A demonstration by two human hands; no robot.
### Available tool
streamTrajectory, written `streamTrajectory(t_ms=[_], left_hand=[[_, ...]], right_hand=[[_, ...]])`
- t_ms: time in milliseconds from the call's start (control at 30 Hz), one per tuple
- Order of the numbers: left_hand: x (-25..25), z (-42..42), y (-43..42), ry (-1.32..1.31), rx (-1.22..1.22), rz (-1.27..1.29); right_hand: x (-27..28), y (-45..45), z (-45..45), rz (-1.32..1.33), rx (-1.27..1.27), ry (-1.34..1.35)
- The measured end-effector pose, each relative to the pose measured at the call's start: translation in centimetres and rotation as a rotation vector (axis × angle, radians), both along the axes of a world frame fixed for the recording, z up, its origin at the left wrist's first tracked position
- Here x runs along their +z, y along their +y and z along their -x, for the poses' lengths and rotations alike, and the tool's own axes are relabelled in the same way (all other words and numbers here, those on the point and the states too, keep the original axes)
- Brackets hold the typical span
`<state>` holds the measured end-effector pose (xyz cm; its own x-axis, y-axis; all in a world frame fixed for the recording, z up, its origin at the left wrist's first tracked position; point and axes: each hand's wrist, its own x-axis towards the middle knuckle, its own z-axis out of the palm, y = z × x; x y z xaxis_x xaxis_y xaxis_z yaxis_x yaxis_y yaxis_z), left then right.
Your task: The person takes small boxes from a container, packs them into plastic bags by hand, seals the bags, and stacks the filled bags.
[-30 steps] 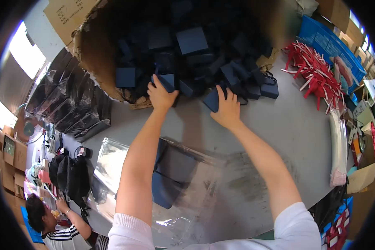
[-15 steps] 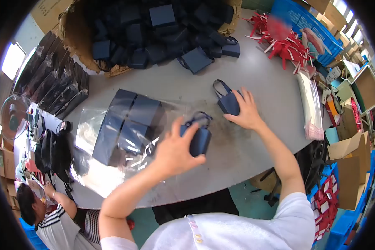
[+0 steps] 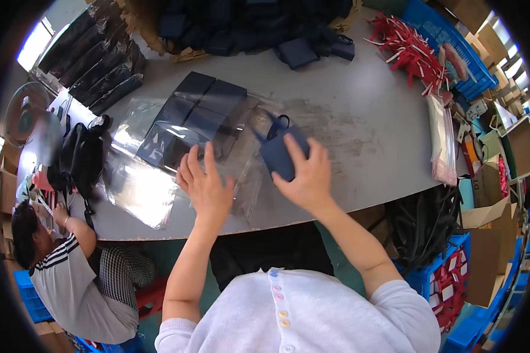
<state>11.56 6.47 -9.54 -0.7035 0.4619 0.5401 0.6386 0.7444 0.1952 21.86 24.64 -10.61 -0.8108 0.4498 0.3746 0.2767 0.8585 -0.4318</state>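
My right hand (image 3: 311, 181) has its grip around a small navy bag (image 3: 284, 154) over the tabletop (image 3: 371, 147); my left hand (image 3: 208, 191) spreads, seemingly empty, above the clear sleeve (image 3: 144, 191). Loose handles (image 3: 284, 117) could snag the sleeve. Half a second ago, my left hand was at a bag.

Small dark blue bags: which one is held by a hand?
The bag in the right hand; the others lie under clear plastic or at the carton.

The bag (image 3: 280, 157) is navy, the table (image 3: 388, 141) grey, the trousers (image 3: 119, 273) black-and-white checked.
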Motion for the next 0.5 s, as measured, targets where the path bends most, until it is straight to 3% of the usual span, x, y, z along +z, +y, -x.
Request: streamTrajectory(t_ms=[67, 167, 233, 333, 400, 467, 500], left_hand=[[-2.0, 1.4, -1.5, 0.035, 0.095, 0.029], [-4.1, 3.0, -3.3, 0.037, 0.039, -0.190], [-4.2, 3.0, -3.5, 0.018, 0.037, -0.311], [-3.7, 2.6, -4.3, 0.030, 0.036, -0.466], [-3.6, 2.3, -5.2, 0.082, 0.008, -0.536], [-2.9, 1.4, -5.9, 0.085, 0.039, -0.553], [-2.6, 0.9, -6.2, 0.108, 0.037, -0.564]], right_hand=[[-1.8, -1.6, 0.4, -0.071, -0.009, -0.010], [-1.8, -2.4, 0.1, -0.055, -0.068, -0.024], [-1.8, -2.0, 0.4, 0.119, -0.016, 0.008], [-0.4, 1.4, -0.6, 0.084, 0.183, -0.082], [3.7, 3.8, -1.3, -0.055, 0.220, -0.274], [9.1, 4.5, -1.3, -0.327, 0.155, -0.628], [11.5, 3.9, -0.9, -0.325, 0.176, -0.637]])
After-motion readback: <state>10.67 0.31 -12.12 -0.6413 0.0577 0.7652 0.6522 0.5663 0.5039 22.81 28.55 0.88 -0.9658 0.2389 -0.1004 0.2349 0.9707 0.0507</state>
